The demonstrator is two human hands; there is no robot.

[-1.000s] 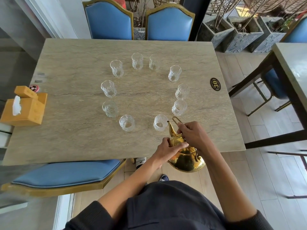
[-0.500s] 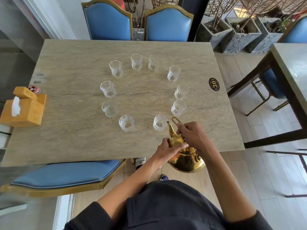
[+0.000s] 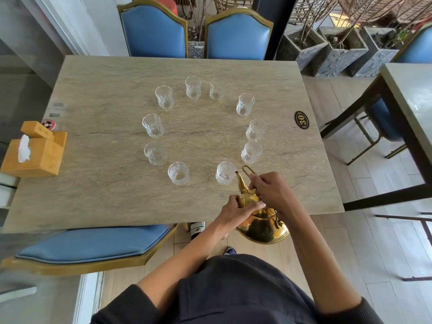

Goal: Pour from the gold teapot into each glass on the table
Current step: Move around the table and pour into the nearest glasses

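Observation:
I hold a gold teapot point(image 3: 263, 226) tilted forward over the table's near edge. Its spout tip sits at the rim of the nearest glass point(image 3: 225, 173) on the right of the ring. My right hand point(image 3: 272, 191) grips the thin wire handle. My left hand point(image 3: 240, 210) presses on the lid and neck. Several clear cut glasses stand in a ring on the stone table point(image 3: 105, 188), among them a near-left glass point(image 3: 178, 173) and a glass to the right point(image 3: 251, 152). I cannot tell whether liquid is flowing.
A wooden tissue box point(image 3: 32, 152) stands at the table's left edge. A black oval number plate point(image 3: 301, 119) lies at the right. Blue chairs stand at the far side point(image 3: 153, 31) and near left point(image 3: 93, 245). Another table point(image 3: 411, 94) is to the right.
Almost nothing has moved. Both hands and the teapot hold the same tilted pose at the nearest glass; the view has shifted very slightly.

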